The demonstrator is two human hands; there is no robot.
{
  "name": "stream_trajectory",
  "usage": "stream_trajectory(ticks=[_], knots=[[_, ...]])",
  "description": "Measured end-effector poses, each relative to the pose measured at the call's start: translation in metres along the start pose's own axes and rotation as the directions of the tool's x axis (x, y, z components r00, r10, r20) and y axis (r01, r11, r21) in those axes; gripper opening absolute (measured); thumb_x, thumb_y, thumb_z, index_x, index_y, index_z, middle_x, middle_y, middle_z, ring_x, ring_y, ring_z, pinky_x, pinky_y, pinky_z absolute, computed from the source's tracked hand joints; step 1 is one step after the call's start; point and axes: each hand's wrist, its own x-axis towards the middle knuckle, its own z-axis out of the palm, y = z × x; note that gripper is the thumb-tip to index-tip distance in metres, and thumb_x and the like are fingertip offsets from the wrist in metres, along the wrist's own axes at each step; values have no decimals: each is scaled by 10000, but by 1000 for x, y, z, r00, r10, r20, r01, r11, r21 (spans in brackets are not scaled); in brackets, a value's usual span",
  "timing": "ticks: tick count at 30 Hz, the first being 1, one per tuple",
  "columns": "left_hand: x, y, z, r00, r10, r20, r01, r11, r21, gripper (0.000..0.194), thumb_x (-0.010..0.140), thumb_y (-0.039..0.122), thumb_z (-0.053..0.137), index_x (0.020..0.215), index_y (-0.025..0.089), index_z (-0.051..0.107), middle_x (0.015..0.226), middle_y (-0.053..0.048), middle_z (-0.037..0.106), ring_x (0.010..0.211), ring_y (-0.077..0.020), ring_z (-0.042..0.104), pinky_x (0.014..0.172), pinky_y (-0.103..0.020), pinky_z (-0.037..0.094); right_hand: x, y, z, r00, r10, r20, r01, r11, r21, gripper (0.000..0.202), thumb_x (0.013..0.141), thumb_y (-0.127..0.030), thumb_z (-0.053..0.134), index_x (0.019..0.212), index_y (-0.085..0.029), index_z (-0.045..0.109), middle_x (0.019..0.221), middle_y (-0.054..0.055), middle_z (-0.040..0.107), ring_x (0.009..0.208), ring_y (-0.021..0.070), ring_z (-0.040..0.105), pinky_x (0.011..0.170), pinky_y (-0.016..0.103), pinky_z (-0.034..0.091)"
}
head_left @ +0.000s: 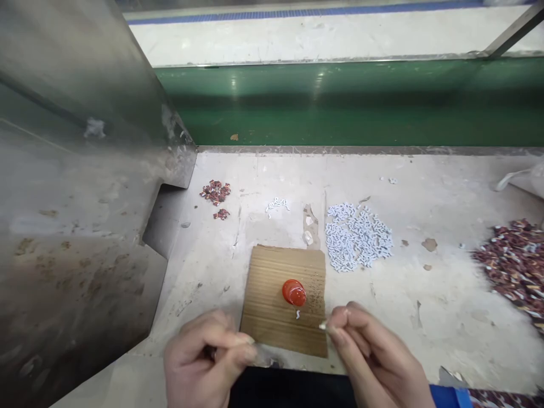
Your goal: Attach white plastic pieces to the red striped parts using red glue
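Observation:
My right hand (376, 354) pinches a small white piece (323, 326) between thumb and fingertips, over the right edge of a cardboard sheet (272, 283). At the sheet's lower left, the thumb and forefinger of my left hand (208, 357) are pressed together. What they hold, if anything, is too small or blurred to make out. On the cardboard lies a shiny red round blob or disc (294, 292), with a curved white piece (298, 314) just below it. Tiny dark specks dot the sheet's right side.
Right of the cardboard spreads a pile of pale curved pieces (359, 238). A few white pieces (277, 205) and a small dark-red heap (216, 192) lie behind. A larger dark-red pile (516, 266) sits far right. A metal panel (80, 187) stands left; a green belt (340, 105) runs behind.

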Motion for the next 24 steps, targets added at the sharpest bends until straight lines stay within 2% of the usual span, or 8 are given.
stream_trajectory(ticks=[1,3,6,9,12,15,20,24], knots=[[3,0,-4,999,-48,-17,49,996,68,236,965,354,738,750,255,742,565,35,498,532,-122,450,529,-247,399,7,7,-7,985,-167,34,171,963,-208,121,1102,-244,489,1033,-234,588,769,-18,564,597,126,550,550,228,438],[7,1,-10,986,-154,-64,162,975,150,302,1044,409,603,837,250,755,639,14,558,609,-134,509,584,-230,446,21,17,-17,931,-333,153,366,826,-428,119,1083,-143,485,1101,-217,576,806,-2,603,609,134,611,559,237,458],[10,1,-18,952,-289,-102,305,925,225,252,1066,417,551,1087,272,756,813,-2,646,808,-152,616,767,-207,528,34,21,-21,889,-363,278,457,721,-521,118,1084,-148,493,1064,-199,597,748,-12,566,554,152,585,506,277,396],[10,-2,-25,922,-387,-21,370,864,342,237,1050,394,587,1173,285,757,1017,-23,749,992,-173,700,905,-220,564,38,22,-19,844,-377,381,535,618,-576,130,1086,-145,473,1095,-171,599,739,-6,552,549,172,547,487,311,332],[10,-7,-31,909,-417,29,374,841,391,247,1001,376,662,1206,299,774,1149,-36,805,1007,-200,761,900,-263,626,37,22,-19,807,-383,450,591,547,-593,196,1061,-69,475,1201,-141,591,788,23,594,629,200,585,506,328,315],[11,-10,-33,926,-374,-50,364,852,376,238,895,349,793,1127,301,819,1114,-30,837,932,-215,799,840,-277,671,34,21,-25,789,-402,464,614,517,-596,211,1056,-64,492,1228,-139,586,776,18,588,628,197,586,514,329,336],[14,-4,-30,939,-315,-137,342,897,280,42,799,276,873,838,261,872,969,-51,856,1010,-277,804,920,-341,676,27,21,-33,874,-334,353,486,631,-604,132,1103,-174,488,1171,-186,601,794,9,602,583,163,621,534,305,425],[14,-1,-27,890,-424,-170,446,887,120,259,742,328,928,969,228,857,879,-56,853,854,-254,821,822,-335,702,20,32,-30,833,-328,445,550,583,-599,162,1096,-151,450,1105,-182,609,758,-1,574,571,179,606,498,311,415]])
